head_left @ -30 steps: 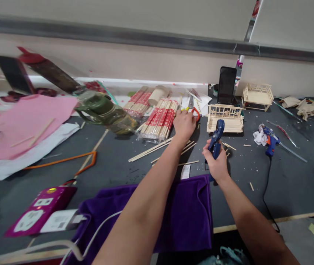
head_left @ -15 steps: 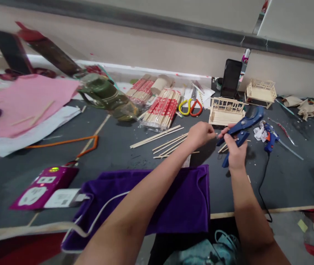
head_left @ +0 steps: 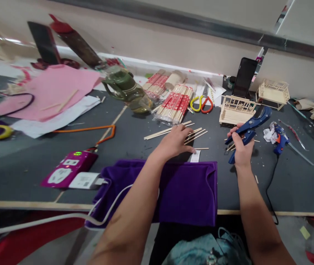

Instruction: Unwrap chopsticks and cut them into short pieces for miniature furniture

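Observation:
My left hand (head_left: 175, 142) reaches over thin wooden sticks (head_left: 197, 135) on the dark table, thumb stretched away from the other fingers; it appears to hold nothing. Part of the stick pile is hidden under it. In my right hand (head_left: 242, 149) is a blue hand cutter (head_left: 252, 123), its handles apart and its upper end tilted up to the right. Short stick pieces (head_left: 231, 146) lie beneath the cutter. Just behind it stands a small model bench made of sticks (head_left: 236, 112), and a second stick model (head_left: 272, 94) sits farther right.
A purple cloth (head_left: 187, 191) covers the front edge, beside a magenta power strip (head_left: 70, 167) with a white charger. Chopstick packs (head_left: 175, 103), scissors (head_left: 201, 104) and a green jug (head_left: 124, 88) line the back. A blue glue gun (head_left: 281, 139) with a cord lies right.
My left hand has moved left, away from the cutter, to the loose sticks, and its fingers have spread. The right hand still holds the cutter. The view has shifted left.

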`<state>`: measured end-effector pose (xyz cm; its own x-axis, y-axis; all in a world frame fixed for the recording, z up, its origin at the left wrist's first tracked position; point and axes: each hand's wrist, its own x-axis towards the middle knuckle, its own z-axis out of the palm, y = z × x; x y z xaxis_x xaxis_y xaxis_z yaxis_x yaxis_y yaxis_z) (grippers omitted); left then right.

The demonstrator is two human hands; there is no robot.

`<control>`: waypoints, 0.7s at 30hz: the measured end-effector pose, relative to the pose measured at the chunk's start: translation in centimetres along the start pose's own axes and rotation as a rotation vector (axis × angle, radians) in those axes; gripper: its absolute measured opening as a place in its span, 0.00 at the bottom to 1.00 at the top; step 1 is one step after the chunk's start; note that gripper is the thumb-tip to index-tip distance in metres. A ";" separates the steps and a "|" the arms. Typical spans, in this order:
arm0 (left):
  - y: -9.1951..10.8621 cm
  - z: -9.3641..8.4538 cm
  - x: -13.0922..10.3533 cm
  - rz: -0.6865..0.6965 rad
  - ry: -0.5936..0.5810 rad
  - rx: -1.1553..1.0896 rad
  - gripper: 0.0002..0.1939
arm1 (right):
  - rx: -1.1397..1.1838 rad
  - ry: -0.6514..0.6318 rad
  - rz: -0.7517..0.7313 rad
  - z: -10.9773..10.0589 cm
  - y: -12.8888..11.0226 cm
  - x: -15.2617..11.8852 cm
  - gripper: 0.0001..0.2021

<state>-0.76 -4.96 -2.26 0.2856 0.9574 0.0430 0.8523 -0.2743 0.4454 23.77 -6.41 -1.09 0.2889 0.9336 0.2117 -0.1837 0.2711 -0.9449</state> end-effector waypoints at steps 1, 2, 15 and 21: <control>-0.3 0.3 -0.3 -0.005 -0.006 0.034 0.32 | -0.013 -0.013 0.001 0.1 0.1 -0.1 0.14; -0.5 0.5 -0.4 -0.017 -0.013 0.068 0.29 | -0.026 -0.026 -0.001 0.1 0.3 -0.2 0.14; 3.0 1.7 1.2 -0.170 -0.016 0.506 0.16 | -0.215 -0.153 -0.035 0.6 1.6 -1.4 0.13; 2.7 2.3 1.0 -0.193 0.025 0.500 0.17 | -0.287 -0.187 -0.039 0.8 1.7 -1.6 0.14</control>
<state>2.87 -4.95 -3.07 0.0980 0.9948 0.0265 0.9947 -0.0971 -0.0333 22.29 -7.23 -2.85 0.1085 0.9577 0.2665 0.1036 0.2557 -0.9612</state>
